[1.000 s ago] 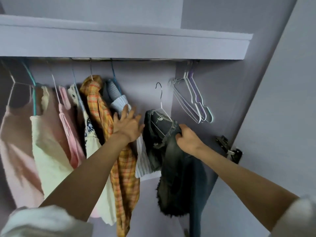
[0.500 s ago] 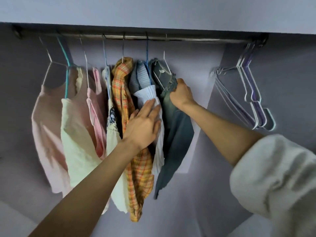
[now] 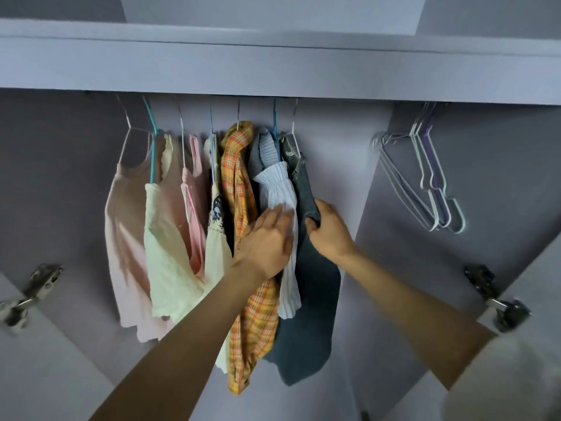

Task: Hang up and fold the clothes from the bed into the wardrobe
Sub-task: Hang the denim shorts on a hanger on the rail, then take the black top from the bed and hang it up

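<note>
head view: the dark denim garment (image 3: 306,299) hangs from a thin white wire hanger (image 3: 293,138) at the right end of the row of clothes in the wardrobe (image 3: 273,65), just right of a pale blue ribbed garment (image 3: 277,189) and an orange plaid shirt (image 3: 243,208). the rail itself is hidden behind the wardrobe's front edge. the right hand (image 3: 329,232) has its fingers curled round a fold of the denim partway down, gripping it. the left hand (image 3: 267,241) lies with fingers nearly straight against the ribbed garment and the plaid shirt, holding nothing (pressing them leftward, by the look of it). further left hang a floral-trimmed cream top (image 3: 217,226), a pink strappy top (image 3: 194,208), a pale yellow top (image 3: 165,238) and a peach one (image 3: 127,226). spare hangers (image 3: 437,189) hang well apart toward the right side, and door hinges (image 3: 498,299) show at both lower edges.

the denim looks heavier and stiffer than its neighbours but still limp. it should slide little on wire, so i judge a grip at the folded edge, or at the hanger's shoulder, best for shifting it. no brand, label or writing can be read.
</note>
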The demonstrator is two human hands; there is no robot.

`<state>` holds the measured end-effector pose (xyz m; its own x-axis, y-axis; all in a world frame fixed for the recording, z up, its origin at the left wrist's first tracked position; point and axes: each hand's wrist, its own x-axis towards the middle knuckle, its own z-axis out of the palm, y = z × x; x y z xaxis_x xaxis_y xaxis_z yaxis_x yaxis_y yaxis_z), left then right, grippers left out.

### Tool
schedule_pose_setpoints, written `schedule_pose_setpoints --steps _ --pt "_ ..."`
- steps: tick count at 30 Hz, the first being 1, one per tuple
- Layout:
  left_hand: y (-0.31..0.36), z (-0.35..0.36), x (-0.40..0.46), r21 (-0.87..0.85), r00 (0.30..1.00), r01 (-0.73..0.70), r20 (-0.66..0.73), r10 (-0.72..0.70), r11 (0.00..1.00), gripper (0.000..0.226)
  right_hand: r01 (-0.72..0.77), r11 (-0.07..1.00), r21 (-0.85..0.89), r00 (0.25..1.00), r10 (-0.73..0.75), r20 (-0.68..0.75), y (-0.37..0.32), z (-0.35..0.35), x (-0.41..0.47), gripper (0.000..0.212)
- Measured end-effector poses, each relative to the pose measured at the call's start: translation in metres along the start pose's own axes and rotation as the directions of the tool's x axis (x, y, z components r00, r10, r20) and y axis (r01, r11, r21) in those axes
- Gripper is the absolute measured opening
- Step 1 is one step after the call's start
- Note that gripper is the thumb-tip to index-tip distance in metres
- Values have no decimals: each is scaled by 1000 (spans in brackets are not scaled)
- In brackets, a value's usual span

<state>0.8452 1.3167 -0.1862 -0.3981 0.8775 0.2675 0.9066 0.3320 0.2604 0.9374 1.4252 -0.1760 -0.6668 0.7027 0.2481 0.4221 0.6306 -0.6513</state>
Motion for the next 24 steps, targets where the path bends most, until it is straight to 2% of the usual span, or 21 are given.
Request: schedule_pose_setpoints --steps 2,4,6,9,11,13,15,16,17,20,21,23,24 --pt "3 -7 -24 15 999 -11 -38 11 1000 54 37 996 -83 996 -43 -79 0 0 -32 48" --pt "3 -14 -57 33 998 -12 -59 14 999 53 86 988 -130 980 -107 -166 -3 5 -66 47" --pt "-1 -20 -91 21 996 28 -91 -26 999 53 129 988 -86 978 -141 -154 -10 11 -98 39" --pt "-11 -27 -142 -31 972 208 -106 -210 978 52 148 984 98 978 -161 134 -24 27 -139 28" --pt "-16 -29 -179 -66 930 349 -95 -354 935 48 110 981 160 925 -159 344 -33 44 -163 25" --pt "-20 -31 -218 -71 872 471 -114 -476 879 45 85 981 177 854 -163 493 -42 66 -181 25" --pt "-21 -31 -276 -79 776 609 -147 -613 789 41 133 968 211 755 -237 611 -56 94 -209 26" --pt "-21 -30 -295 -92 740 649 -152 -655 755 40 153 961 230 734 -266 625 -58 103 -217 26" --pt "-17 -29 -328 -104 668 719 -171 -725 687 39 194 946 259 682 -320 658 -64 114 -232 26" --pt "15 -25 -432 -170 384 890 -219 -897 423 39 283 896 343 482 -442 757 -81 142 -291 25" --pt "23 -21 -455 -193 323 910 -227 -919 368 38 284 887 363 435 -457 776 -83 148 -304 24" --pt "63 -19 -530 -250 105 954 -238 -966 165 37 330 844 423 257 -511 820 -96 161 -363 24" --pt "75 -16 -548 -257 56 959 -243 -968 120 37 336 836 433 214 -516 829 -97 163 -378 24"
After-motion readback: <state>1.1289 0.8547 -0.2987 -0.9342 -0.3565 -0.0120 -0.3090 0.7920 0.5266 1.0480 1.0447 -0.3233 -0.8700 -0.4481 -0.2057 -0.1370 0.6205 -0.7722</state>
